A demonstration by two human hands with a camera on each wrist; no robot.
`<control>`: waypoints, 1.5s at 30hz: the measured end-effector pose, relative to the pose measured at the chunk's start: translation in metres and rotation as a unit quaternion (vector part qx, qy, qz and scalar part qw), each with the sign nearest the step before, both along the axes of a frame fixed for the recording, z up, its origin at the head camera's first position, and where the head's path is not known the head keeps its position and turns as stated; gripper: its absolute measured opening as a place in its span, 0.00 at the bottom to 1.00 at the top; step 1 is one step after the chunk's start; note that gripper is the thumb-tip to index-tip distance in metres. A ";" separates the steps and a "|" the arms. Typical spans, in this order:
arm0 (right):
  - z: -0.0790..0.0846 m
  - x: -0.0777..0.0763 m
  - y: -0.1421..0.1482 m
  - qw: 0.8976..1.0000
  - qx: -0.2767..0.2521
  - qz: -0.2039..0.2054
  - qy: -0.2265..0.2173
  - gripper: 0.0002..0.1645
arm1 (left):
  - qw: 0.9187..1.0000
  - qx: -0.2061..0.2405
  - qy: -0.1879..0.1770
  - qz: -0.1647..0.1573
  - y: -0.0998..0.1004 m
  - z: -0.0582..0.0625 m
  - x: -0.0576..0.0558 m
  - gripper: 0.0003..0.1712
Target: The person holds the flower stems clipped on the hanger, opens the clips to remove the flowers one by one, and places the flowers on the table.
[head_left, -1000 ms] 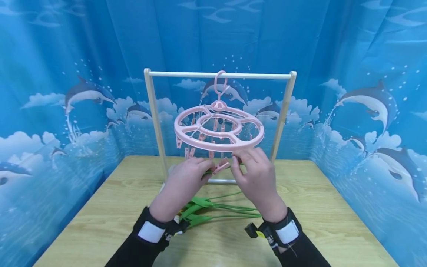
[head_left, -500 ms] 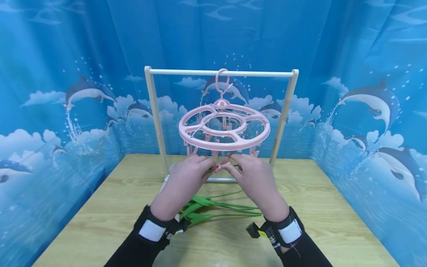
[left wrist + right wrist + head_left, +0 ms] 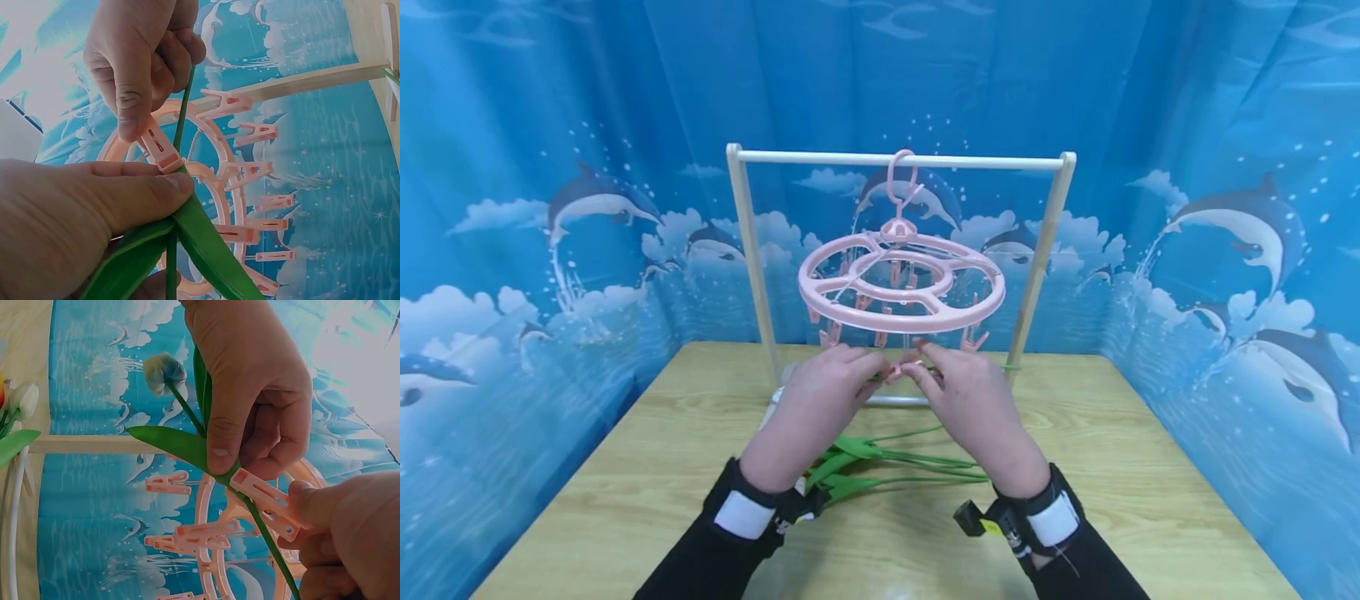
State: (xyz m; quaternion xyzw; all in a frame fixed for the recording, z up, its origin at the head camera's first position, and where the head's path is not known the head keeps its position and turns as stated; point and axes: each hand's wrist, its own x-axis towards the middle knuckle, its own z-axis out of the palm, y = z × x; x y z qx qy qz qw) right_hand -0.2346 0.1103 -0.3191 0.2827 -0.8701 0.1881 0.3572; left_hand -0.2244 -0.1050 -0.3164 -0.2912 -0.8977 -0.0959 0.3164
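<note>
My left hand [image 3: 820, 396] pinches the green leaf [image 3: 209, 240] and stem of an artificial tulip, whose pale flower [image 3: 164, 373] shows in the right wrist view. A pink clothespin [image 3: 265, 500] meets the stem right beside my left thumb. My right hand [image 3: 973, 396] pinches this clothespin by its handle end. The stem runs on past my right fingers. Both hands are just below the front rim of a round pink clip hanger [image 3: 880, 322], and in the head view they hide most of the clothespin.
The hanger hooks over the top bar [image 3: 985, 164] of a wooden rack. Several other pink clothespins [image 3: 973, 337] dangle from its ring. More tulips with green stems [image 3: 925, 461] lie on the wooden table [image 3: 880, 550] under my hands. A blue dolphin curtain [image 3: 647, 83] surrounds the table.
My right hand has moved left and taken the clothespin by its handle end, close beside my left fingers. The hanger has shifted slightly to the right and its clothespins have swung.
</note>
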 end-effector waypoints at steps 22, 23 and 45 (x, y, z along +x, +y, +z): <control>-0.004 0.001 0.001 0.999 -0.030 0.004 0.023 0.14 | 1.000 -0.006 -0.020 0.004 0.003 0.002 0.002 0.13; -0.004 0.001 0.001 0.999 -0.030 0.003 0.024 0.13 | 1.000 -0.007 -0.021 0.005 0.003 0.002 0.002 0.13; -0.002 0.005 0.000 0.998 -0.057 -0.017 0.005 0.17 | 0.997 -0.009 -0.064 0.031 0.003 0.001 0.001 0.11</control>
